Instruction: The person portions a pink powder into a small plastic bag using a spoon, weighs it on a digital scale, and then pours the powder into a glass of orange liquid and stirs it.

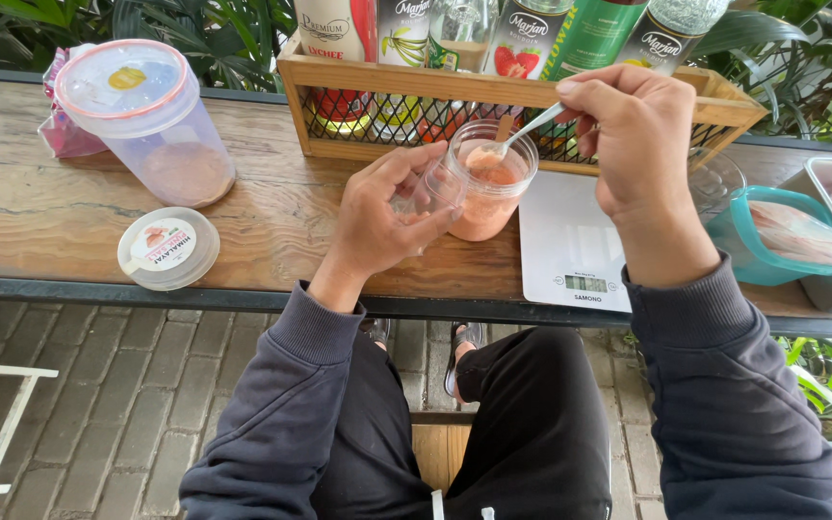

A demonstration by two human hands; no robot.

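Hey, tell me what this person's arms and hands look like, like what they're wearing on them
Both arms are covered by long dark navy sweatshirt sleeves, each ending in a ribbed, snug cuff at the wrist. The fabric looks soft and bunches into loose folds along the forearms. The left hand and right hand are bare: no gloves, and no rings, watch or bracelet show from this view.

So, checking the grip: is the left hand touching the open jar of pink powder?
Touching. The head view shows the left hand with fingers wrapped against the jar.
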